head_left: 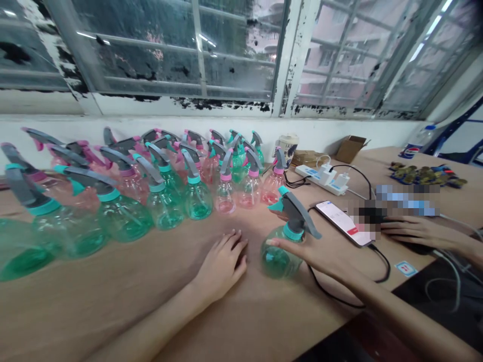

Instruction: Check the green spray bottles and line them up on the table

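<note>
My right hand [320,254] is wrapped round the body of a green see-through spray bottle [278,262], its thumb lying across the near side. That bottle is upright at the table, with a teal collar and a grey trigger head; its other fingers are hidden behind it. Just left of it, my left hand [223,261] rests palm down on the wooden table [211,322], holding nothing, with its fingers loosely bent and a little apart. Beyond my left hand stand a green spray bottle [198,201] and a pink spray bottle [225,196], part of several rows.
Along the window wall, more spray bottles [124,221] reach to the left edge. A paper cup [289,148], power strip [320,178], cables and a phone [345,223] lie right. Another person's hand [415,231] is beside the phone. Farther off are a cardboard box [350,148] and Pepsi bottle [417,143].
</note>
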{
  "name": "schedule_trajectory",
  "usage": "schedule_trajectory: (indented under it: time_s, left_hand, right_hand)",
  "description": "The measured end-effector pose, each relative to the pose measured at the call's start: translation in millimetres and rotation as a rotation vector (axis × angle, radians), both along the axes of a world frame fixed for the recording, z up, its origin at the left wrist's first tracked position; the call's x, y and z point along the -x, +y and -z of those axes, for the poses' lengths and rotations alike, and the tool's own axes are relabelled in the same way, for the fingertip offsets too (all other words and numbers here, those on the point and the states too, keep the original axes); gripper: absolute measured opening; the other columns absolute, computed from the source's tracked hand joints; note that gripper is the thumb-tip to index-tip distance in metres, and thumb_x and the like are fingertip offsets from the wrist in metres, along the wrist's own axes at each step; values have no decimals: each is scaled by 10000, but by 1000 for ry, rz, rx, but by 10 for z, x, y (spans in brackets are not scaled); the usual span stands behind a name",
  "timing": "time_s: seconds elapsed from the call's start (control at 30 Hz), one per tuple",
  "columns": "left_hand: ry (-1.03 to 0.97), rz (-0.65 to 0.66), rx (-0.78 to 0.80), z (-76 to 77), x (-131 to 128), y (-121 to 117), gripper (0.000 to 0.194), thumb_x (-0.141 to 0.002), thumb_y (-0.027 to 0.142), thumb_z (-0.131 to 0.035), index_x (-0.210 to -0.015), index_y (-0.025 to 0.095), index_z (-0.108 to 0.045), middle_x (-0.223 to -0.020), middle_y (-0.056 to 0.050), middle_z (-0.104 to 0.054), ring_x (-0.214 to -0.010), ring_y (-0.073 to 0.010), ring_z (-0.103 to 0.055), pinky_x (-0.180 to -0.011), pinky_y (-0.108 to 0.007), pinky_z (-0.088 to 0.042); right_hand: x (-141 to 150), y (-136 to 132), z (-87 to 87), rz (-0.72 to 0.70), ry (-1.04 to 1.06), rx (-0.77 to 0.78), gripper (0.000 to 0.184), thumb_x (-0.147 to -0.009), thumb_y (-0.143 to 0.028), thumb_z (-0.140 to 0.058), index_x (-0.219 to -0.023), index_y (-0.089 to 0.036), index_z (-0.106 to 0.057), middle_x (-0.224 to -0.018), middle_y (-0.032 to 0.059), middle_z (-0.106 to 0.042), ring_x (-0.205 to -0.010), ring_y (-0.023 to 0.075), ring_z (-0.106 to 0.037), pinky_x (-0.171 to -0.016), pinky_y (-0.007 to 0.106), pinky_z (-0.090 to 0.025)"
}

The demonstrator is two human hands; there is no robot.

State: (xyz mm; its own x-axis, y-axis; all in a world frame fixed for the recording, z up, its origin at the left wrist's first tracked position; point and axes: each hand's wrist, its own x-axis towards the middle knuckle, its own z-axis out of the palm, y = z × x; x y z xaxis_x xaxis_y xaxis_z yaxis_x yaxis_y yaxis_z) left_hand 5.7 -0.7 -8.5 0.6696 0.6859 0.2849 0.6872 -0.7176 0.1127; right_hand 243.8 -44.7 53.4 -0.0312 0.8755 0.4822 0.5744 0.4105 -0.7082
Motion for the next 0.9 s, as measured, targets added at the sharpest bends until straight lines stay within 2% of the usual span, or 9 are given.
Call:
schedule_trajectory:
  time_s: [0.1,0.2,0.27,0.37,0.47,0.67,0.9]
  left_hand:
    - [-23,3,-3,4,-2,3,353,-922,189,-495,-1239,105,-625,-1359,-170,-603,-1299,-306,-530,-1065,-504,-440]
    - [-36,6,-9,20,1,11,350,-919,187,-490,-1232,104,-626,-1358,-172,-603,-1294,-307,-533,-1059,-504,-445]
    - [-34,5,-16,37,4,20,352,-916,187,-488,-1228,102,-628,-1358,-173,-603,-1295,-310,-531,-1055,-502,-449]
    - [-32,2,-24,61,9,34,357,-919,194,-475,-1232,114,-627,-1361,-162,-602,-1297,-304,-528,-1059,-495,-446]
    - [-47,-2,-22,60,12,39,358,-926,203,-463,-1234,133,-631,-1364,-148,-603,-1299,-295,-527,-1074,-489,-434]
    - [-28,0,6,9,11,30,367,-921,186,-467,-1236,110,-638,-1367,-161,-597,-1312,-315,-514,-1073,-503,-435]
    - [-35,1,13,13,16,35,367,-925,192,-466,-1240,112,-636,-1365,-157,-601,-1316,-319,-513,-1068,-513,-441]
  right_hand:
    - [107,-101,-73,21,-32,183,472,-778,-511,-723,-1206,-327,-647,-1140,74,-719,-1174,331,-631,-1003,528,-526]
    - [175,-163,-43,24,18,232,651,-791,-587,-676,-1328,-246,-538,-1341,122,-608,-1310,328,-517,-1111,581,-382]
    - [177,-175,27,23,68,257,692,-793,-600,-668,-1351,-229,-495,-1431,138,-527,-1352,322,-468,-1139,570,-338]
    - [104,-149,141,37,99,259,649,-805,-590,-661,-1321,-232,-495,-1409,132,-539,-1311,318,-504,-1115,552,-371]
    - [-57,-73,190,99,40,194,583,-807,-592,-656,-1252,-237,-531,-1325,116,-598,-1254,320,-544,-1072,525,-414]
    - [-497,273,173,288,-203,79,508,-822,-641,-599,-1065,-195,-615,-954,105,-704,-923,313,-660,-839,448,-511]
    - [-820,781,261,409,-231,23,652,-817,-767,-449,-1070,-174,-546,-1004,165,-683,-965,358,-643,-839,471,-484]
